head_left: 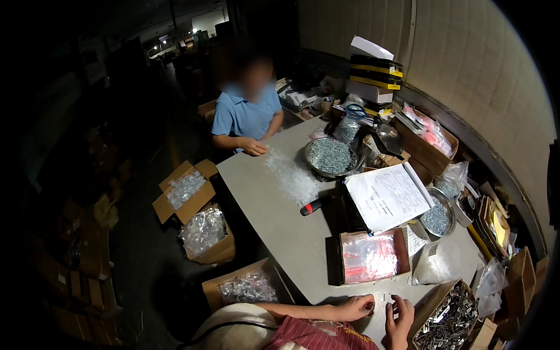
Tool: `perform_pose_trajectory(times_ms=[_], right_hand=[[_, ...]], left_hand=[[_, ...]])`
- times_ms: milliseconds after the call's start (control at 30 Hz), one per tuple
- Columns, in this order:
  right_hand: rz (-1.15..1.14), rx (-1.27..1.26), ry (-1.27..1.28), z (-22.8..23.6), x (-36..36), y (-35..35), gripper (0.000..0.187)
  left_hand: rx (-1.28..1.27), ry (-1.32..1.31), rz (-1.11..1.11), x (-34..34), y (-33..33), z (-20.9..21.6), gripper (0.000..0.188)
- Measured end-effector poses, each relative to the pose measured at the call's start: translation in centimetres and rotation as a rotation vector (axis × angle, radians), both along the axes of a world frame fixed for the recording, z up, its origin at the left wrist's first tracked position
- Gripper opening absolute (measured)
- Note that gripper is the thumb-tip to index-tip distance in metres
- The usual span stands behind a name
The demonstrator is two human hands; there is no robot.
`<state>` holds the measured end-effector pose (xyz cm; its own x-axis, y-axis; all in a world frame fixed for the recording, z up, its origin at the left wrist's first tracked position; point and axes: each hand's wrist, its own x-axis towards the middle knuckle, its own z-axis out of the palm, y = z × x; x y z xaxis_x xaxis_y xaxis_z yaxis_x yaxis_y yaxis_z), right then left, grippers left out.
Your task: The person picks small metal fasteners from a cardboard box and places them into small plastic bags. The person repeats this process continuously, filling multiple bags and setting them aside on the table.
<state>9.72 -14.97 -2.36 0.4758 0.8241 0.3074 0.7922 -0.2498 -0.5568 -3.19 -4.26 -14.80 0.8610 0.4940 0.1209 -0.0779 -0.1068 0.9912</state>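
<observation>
My left hand (357, 307) is at the near edge of the grey table (251, 192), its fingers curled closed. Whatever it holds, if anything, is hidden. A short gap to its right is my right hand (400, 319), with bent fingers and the thumb apart; no held thing shows in it. A tiny pale piece (385, 297) lies on the table just beyond the hands. Right beside my right hand stands a cardboard box of small dark and silvery metal parts (448, 315). Ahead of both hands is a box of clear plastic bags with red edges (373, 256).
Across the table a person in a blue shirt (248, 119) touches a spread of small translucent pieces (294, 178). Bowls of small metal parts (331, 156) (437, 217), a clipboard (388, 195) and a red-black handled tool (312, 207) lie around. Open cartons (213, 233) stand left of the table.
</observation>
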Motion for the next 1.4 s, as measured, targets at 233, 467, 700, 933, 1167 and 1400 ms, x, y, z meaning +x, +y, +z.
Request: perform_pose_trajectory(times_ms=[233,467,700,933,1167,1400], right_hand=[[0.147,-0.063,0.2,-2.7,1.4,-0.5,0.013],[0.456,-0.087,0.006,-1.0,0.3,-0.2,0.028],[0.395,-0.044,-0.013,-0.9,0.6,-0.5,0.016],[0.341,0.011,0.091,-0.1,0.3,-1.2,0.017],[0.355,0.009,0.095,0.6,0.6,-1.8,0.021],[0.208,0.054,0.056,2.5,0.8,-3.0,0.022]], left_hand=[[0.112,0.038,-0.04,-0.5,0.2,0.4,0.024],[0.085,0.069,-0.091,-1.0,0.5,1.8,0.026],[0.066,0.053,-0.116,-1.1,0.7,1.0,0.033],[0.053,0.163,-0.121,-1.2,1.3,0.4,0.035],[0.124,0.073,-0.083,-1.4,1.6,1.5,0.043],[0.274,-0.005,-0.057,-1.6,2.0,4.1,0.057]])
